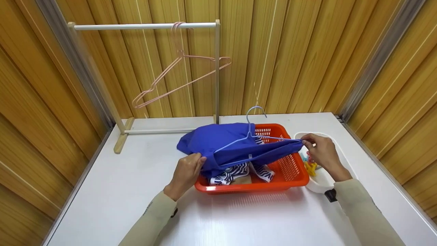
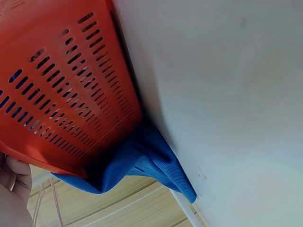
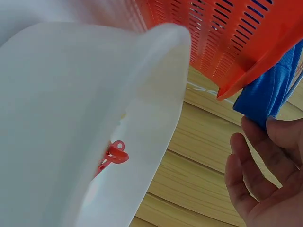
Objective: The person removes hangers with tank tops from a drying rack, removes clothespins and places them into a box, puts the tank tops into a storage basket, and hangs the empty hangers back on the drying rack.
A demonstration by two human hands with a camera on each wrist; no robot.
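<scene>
A blue garment (image 1: 218, 136) lies stretched across the top of a red basket (image 1: 252, 187), and part of it hangs over the basket's left side. Inside its opening sits a light blue clothes hanger (image 1: 248, 119), hook pointing up. My left hand (image 1: 184, 172) grips the garment's left edge above the basket's front left corner. At the other end, my right hand (image 1: 322, 152) pinches the garment's edge between thumb and forefinger, by the hanger's right tip. The right wrist view shows the other fingers of that hand apart from the cloth. Striped cloth (image 1: 235, 171) lies in the basket beneath.
A white tray (image 1: 324, 179) stands right of the basket, holding yellow clips (image 1: 310, 168) and a red clip (image 3: 116, 153). At the back left, pink hangers (image 1: 167, 71) hang from the rail of a rack (image 1: 143, 26). Wood-patterned walls enclose the white table (image 1: 112, 191).
</scene>
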